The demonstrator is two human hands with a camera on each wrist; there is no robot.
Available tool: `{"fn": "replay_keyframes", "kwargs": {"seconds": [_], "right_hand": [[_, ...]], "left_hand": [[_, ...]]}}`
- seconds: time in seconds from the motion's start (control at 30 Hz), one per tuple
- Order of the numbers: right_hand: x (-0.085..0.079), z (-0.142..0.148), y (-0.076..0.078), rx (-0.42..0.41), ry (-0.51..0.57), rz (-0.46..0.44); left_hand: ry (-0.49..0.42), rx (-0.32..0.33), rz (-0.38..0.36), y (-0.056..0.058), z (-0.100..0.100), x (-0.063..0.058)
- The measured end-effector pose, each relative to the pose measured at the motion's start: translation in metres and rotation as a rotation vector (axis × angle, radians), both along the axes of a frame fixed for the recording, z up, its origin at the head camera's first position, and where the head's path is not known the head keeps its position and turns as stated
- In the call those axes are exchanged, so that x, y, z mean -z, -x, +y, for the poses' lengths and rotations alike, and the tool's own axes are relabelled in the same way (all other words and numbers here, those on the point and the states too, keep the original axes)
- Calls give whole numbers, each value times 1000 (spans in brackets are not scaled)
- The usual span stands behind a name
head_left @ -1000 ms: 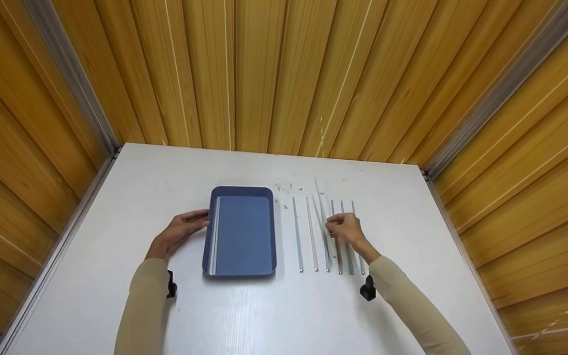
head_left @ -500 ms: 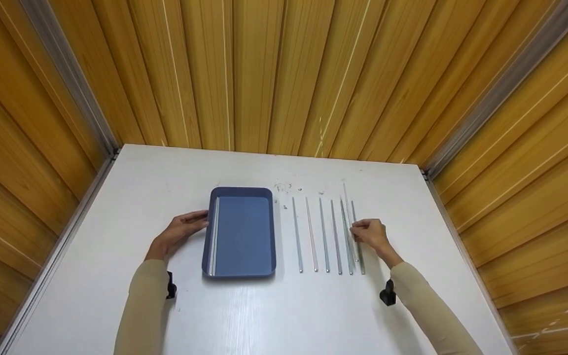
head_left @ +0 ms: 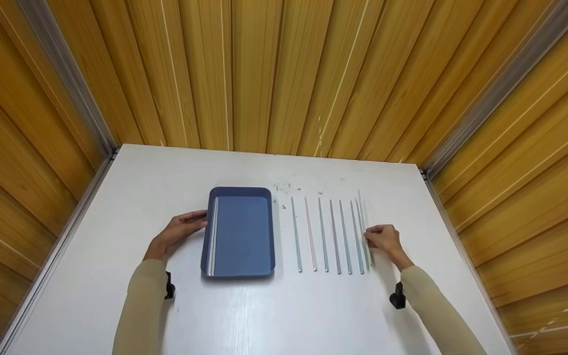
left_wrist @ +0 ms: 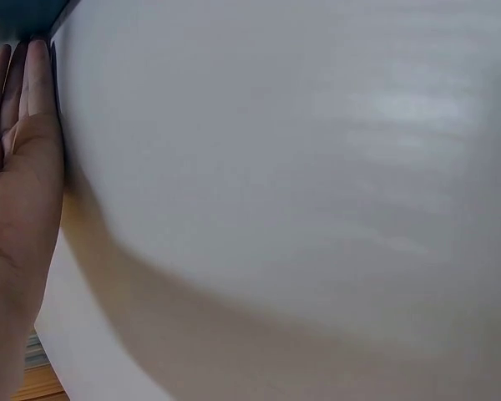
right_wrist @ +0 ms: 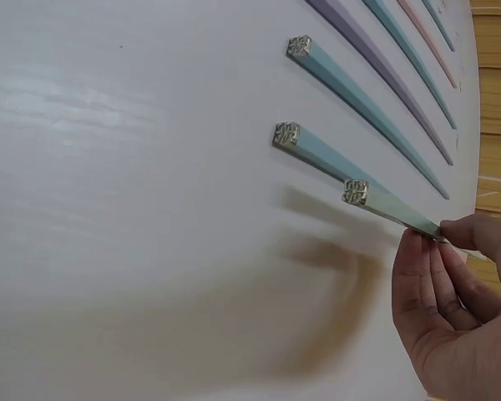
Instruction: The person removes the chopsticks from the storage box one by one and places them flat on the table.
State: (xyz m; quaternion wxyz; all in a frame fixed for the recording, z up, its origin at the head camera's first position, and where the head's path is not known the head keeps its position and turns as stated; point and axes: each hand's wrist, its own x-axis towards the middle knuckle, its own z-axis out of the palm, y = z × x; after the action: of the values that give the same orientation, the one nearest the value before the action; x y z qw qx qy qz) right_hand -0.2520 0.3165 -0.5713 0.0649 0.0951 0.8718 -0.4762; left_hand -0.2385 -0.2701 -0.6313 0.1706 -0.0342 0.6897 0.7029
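My right hand [head_left: 383, 239] pinches a pale green chopstick [right_wrist: 391, 206] between thumb and fingers, its silver patterned end pointing back toward me. The held chopstick is raised slightly above the table, at the right end of a row of chopsticks in blue, purple and pink. Closest to it lies a light blue chopstick [right_wrist: 313, 155]. My left hand [head_left: 179, 230] touches the left side of a blue tray [head_left: 244, 236] with its fingers extended; the left wrist view shows those fingers [left_wrist: 40, 79] straight against the tray wall. Inside the tray, thin whitish sticks [head_left: 213, 236] lie along the left edge.
The row, with a pink chopstick [head_left: 310, 234] second from the left, lies right of the tray on a white table [head_left: 244, 315]. Small dark marks [head_left: 282, 187] dot the tabletop behind. Wood-patterned walls [head_left: 249, 74] enclose the back and sides.
My right hand has carried the pale green chopstick rightward over the row, past its right end, and straightened it alongside the others. The left hand and the tray stay in place.
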Motion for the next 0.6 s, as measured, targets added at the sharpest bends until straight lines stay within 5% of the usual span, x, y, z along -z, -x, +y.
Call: {"fn": "replay_keyframes", "kwargs": {"seconds": [0.6], "right_hand": [[15,13,-11,-4,-113,18]], "left_hand": [[-21,-14,-14,-2,2,-4]]}}
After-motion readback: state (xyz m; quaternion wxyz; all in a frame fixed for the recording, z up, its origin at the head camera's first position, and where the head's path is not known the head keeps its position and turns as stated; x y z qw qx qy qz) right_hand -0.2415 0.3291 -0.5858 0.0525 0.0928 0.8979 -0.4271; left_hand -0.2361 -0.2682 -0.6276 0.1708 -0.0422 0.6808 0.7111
